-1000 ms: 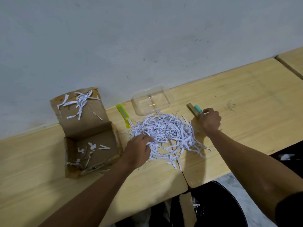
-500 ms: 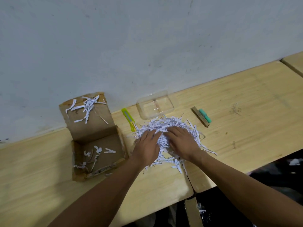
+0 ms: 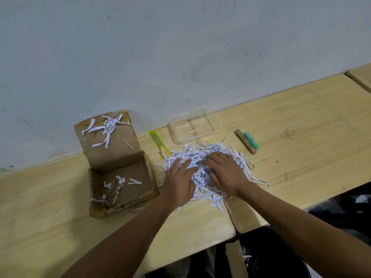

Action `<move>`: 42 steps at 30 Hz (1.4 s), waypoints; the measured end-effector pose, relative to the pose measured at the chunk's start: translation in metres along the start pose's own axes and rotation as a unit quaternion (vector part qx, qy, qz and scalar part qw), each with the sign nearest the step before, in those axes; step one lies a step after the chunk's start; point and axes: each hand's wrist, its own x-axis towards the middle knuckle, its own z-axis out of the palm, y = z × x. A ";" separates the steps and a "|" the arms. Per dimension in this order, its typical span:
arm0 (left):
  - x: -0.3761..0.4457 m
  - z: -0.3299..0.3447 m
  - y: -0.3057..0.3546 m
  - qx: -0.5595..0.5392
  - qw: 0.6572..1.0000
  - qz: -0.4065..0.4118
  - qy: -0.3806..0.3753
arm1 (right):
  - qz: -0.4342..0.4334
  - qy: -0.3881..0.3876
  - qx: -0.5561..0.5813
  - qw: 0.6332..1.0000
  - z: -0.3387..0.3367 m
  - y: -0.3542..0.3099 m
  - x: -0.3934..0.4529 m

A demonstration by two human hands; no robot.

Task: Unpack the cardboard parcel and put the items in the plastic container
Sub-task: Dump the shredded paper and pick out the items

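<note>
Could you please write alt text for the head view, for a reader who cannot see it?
Both hands, left hand and right hand, press flat into a pile of shredded paper on a wooden table. An opened cardboard box sits left; a clear plastic container, yellow utility knife and a green marker lie behind.

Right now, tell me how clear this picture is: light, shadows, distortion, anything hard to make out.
Head view: soft, even light with no harsh glare; faint shadows beside the cardboard box. Wide-angle lens tilts the table edge. The clear plastic container nearly vanishes against the wood. Both hands, left hand and right hand, lie on the shredded paper, hiding whatever is beneath.
</note>
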 end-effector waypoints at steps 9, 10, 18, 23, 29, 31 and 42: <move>-0.006 -0.004 -0.013 -0.036 0.999 0.010 -0.011 | 0.118 -0.078 -0.041 0.989 0.006 0.007 0.002; -0.005 -0.006 -0.013 -0.045 0.999 0.013 0.001 | 0.113 -0.062 -0.041 0.991 0.004 0.005 0.003; 0.008 0.000 -0.012 -0.041 0.999 0.003 0.027 | 0.001 -0.074 -0.070 0.995 0.023 -0.009 -0.017; 0.010 0.003 -0.013 -0.018 0.996 -0.070 -0.058 | -0.005 -0.052 -0.042 0.998 0.015 -0.009 -0.020; 0.015 0.003 -0.008 -0.008 0.990 -0.098 -0.100 | 0.020 -0.069 -0.056 0.996 0.014 -0.016 -0.008; 0.016 0.002 -0.009 -0.003 0.989 -0.102 -0.111 | 0.024 -0.101 -0.089 0.991 0.017 -0.014 -0.013; 0.008 -0.002 -0.008 -0.105 0.985 -0.098 -0.098 | -0.011 -0.059 -0.061 0.996 0.018 -0.025 0.027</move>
